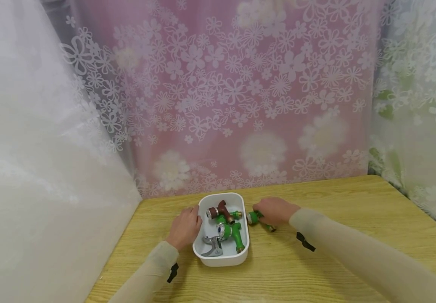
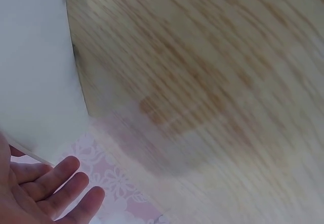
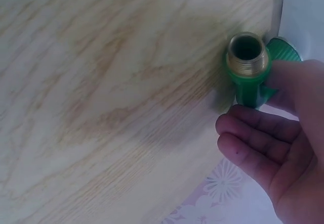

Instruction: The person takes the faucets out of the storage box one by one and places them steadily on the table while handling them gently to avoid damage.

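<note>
In the head view, a white plastic tub (image 1: 221, 261) stands on the table with several faucets inside. Among them are a brown faucet (image 1: 223, 209), a green faucet (image 1: 236, 235) with a brass threaded end, and a chrome faucet (image 1: 214, 246). My left hand (image 1: 185, 227) grips the tub's left rim; some of its fingers (image 2: 65, 172) show beside the wall in the left wrist view. Just right of the tub, my right hand (image 1: 276, 211) holds another green faucet (image 3: 251, 82) by its body, low over the table. Its open brass end faces the right wrist camera.
The wood-grain table (image 1: 339, 244) extends to the right and in front of the tub. A pink floral curtain (image 1: 240, 105) hangs along its back edge, and a white sheet (image 1: 51, 168) borders the left side.
</note>
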Available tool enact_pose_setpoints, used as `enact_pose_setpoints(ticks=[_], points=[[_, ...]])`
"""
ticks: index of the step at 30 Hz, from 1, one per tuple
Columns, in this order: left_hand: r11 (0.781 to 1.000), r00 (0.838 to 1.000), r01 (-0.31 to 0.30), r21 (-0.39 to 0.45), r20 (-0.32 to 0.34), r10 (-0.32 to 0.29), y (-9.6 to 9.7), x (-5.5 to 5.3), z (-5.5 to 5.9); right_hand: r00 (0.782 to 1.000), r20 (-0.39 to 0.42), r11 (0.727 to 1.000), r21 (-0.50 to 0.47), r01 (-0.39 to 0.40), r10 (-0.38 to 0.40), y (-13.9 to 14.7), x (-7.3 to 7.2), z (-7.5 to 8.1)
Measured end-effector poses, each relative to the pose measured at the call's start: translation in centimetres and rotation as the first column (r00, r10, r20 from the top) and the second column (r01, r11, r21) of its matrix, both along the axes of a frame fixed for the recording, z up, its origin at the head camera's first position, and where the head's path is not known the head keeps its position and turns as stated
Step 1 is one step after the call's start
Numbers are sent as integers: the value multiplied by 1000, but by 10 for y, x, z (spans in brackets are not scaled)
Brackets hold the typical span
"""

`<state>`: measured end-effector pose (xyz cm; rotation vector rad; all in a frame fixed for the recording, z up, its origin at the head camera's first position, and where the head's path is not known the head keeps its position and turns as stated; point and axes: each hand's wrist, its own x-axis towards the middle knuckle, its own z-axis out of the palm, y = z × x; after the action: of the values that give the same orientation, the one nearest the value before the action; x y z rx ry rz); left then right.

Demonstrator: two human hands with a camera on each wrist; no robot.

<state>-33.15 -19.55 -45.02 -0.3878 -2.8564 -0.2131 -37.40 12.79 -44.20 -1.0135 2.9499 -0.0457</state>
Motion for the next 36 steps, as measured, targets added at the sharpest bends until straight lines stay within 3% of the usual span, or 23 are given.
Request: enact_pose_setpoints(ticks=[23, 36], points=[[999, 999, 20, -30, -48, -21, 0, 0, 0, 1000, 16, 1000, -11, 18, -18, -11, -4, 3], [999, 1000, -1, -40, -21, 0, 1, 0, 1, 1000, 14, 1000, 19, 22, -22, -14, -4, 1]])
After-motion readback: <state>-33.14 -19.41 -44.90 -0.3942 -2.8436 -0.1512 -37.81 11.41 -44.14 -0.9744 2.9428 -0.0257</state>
